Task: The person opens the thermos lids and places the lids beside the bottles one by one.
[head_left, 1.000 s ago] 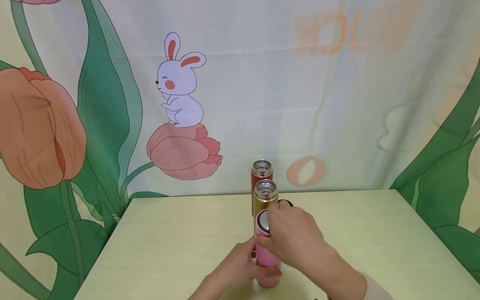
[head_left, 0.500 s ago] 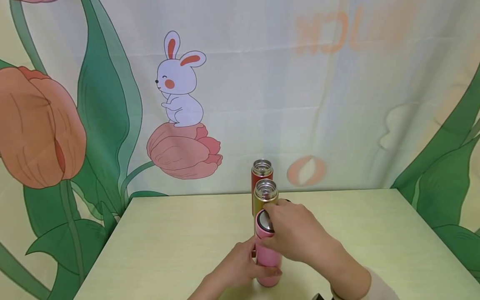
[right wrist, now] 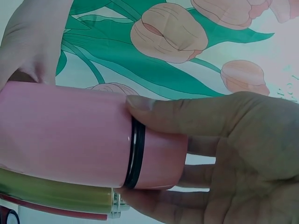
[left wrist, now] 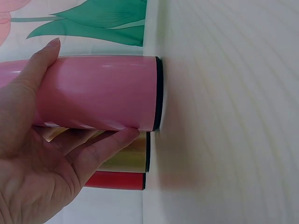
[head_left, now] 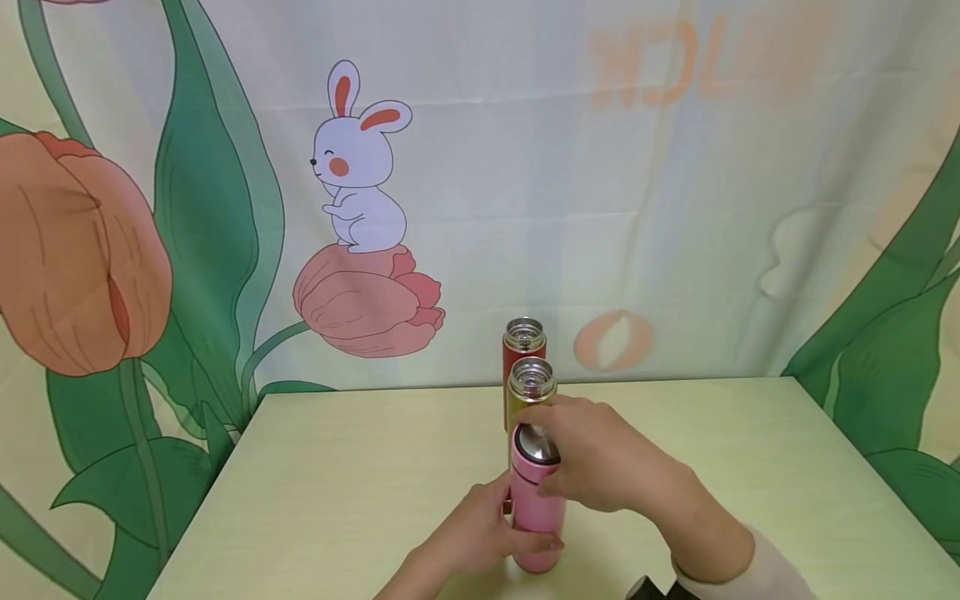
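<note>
A pink thermos bottle [head_left: 537, 510] stands upright on the table. My left hand [head_left: 476, 529] grips its lower body from the left, the thumb across the near side. My right hand [head_left: 611, 462] holds the pink lid [right wrist: 163, 161], thumb on one side and fingers on the other; the lid's top is silver with a black rim. In the right wrist view, a dark ring [right wrist: 134, 154] shows between lid and body. Close behind stand a gold thermos bottle [head_left: 532, 383] and a red thermos bottle [head_left: 524, 342], both lidless with bare steel necks.
The pale table [head_left: 360, 467] reaches back to a cloth backdrop [head_left: 480, 167] printed with tulips and a rabbit. A dark rounded object [right wrist: 8, 215] shows at the lower left of the right wrist view. Black gear [head_left: 651, 588] sits by my right wrist.
My right hand has turned at the lid, its wrist swinging to the right, and more of the silver top shows. The left hand and the thermos bottles have stayed in place.
</note>
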Demonstrator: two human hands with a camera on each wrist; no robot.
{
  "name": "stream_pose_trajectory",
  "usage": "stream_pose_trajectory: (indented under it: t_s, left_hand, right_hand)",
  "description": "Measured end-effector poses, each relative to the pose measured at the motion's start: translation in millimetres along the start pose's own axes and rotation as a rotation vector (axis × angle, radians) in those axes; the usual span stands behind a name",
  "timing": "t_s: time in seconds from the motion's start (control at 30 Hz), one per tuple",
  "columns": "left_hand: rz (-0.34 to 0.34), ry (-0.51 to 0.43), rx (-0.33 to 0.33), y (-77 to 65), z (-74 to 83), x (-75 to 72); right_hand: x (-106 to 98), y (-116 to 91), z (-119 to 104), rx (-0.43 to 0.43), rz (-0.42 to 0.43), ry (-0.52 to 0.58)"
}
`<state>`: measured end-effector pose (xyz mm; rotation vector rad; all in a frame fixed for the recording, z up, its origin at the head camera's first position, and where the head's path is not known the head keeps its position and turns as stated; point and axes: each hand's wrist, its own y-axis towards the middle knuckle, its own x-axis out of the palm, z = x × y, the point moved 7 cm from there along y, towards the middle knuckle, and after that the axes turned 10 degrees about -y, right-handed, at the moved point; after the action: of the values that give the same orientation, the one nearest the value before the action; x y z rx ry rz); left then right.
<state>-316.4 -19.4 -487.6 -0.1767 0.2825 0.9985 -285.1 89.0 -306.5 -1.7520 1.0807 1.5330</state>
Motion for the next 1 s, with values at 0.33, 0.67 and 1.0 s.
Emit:
stream_pose_trajectory:
  t_s: [0.33,0.67,1.0]
  left_hand:
    - [0.004,0.003,-0.016,-0.9,0.0,-0.3]
    - [-0.004,-0.017,-0.04,-0.5,-1.0,-0.8]
    - [-0.01,-0.015,-0.056,-0.9,-2.6,-1.2]
  right_hand:
    - [1.8,1.5,3.9,-0.058,-0.053,0.037]
    - [1.9,2.4,3.8,-0.09,-0.083,0.044]
    - [2.9,3.9,4.9,-0.125,-0.109,0.058]
